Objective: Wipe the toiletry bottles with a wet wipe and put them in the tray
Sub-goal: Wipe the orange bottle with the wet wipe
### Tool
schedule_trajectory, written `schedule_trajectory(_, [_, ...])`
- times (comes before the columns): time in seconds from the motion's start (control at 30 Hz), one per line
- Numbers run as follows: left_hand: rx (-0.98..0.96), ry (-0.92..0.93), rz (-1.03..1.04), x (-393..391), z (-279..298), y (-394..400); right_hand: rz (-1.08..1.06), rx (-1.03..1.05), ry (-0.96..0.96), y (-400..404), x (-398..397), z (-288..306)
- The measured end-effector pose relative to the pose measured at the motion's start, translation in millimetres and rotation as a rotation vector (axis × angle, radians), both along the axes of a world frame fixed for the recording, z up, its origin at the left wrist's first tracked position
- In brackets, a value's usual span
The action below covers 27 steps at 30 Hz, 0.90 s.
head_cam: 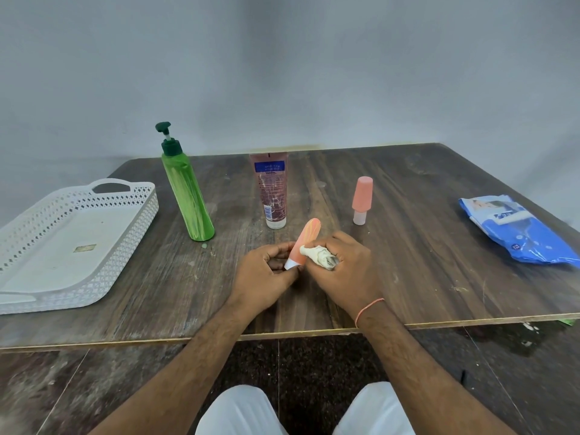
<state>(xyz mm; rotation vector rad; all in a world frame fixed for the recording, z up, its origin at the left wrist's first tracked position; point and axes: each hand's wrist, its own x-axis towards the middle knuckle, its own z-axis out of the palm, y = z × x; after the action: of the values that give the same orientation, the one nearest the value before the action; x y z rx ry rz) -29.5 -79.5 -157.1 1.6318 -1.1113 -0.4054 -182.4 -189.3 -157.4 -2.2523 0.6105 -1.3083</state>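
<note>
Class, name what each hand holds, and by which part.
Left hand grips the orange tube at its white cap end; right hand clutches the bunched wet wipe.

Green pump bottle (188,196), peach tube (303,243), white lattice tray (18,227), seemingly off-white wipe (318,254).

The green pump bottle (187,189) stood tallest on the table (408,262) and served as the chief barrier. Left of it, just beside, lay the white tray (18,304), its floor bare and open from above. Right of the pump bottle, with a gap between, stood the pink tube (271,189) on its cap. Farther right, across a wider gap, stood the small peach bottle (362,200). Well beyond that lay the blue wipes packet (521,237), flat and low. In front of the pump bottle, bare tabletop ran along the near edge up to the tray's rim.
</note>
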Motion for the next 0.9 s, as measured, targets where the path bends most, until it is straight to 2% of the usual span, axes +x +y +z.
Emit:
schedule_trajectory(0.13, [0.018, 0.007, 0.016, 0.8, -0.6, -1.1, -0.05, 0.024, -0.033, -1.3, -0.2, 0.0])
schedule_trajectory(0.27, [0.012, 0.021, 0.009, -0.9, 0.3, -0.1, -0.004, 0.017, -0.016, 0.8, 1.4, 0.4])
schedule_trajectory(0.9, [0.042, 0.002, 0.032, -1.2, 3.5, 1.3, -0.04, 0.034, -0.036, 0.5, -0.5, -0.6])
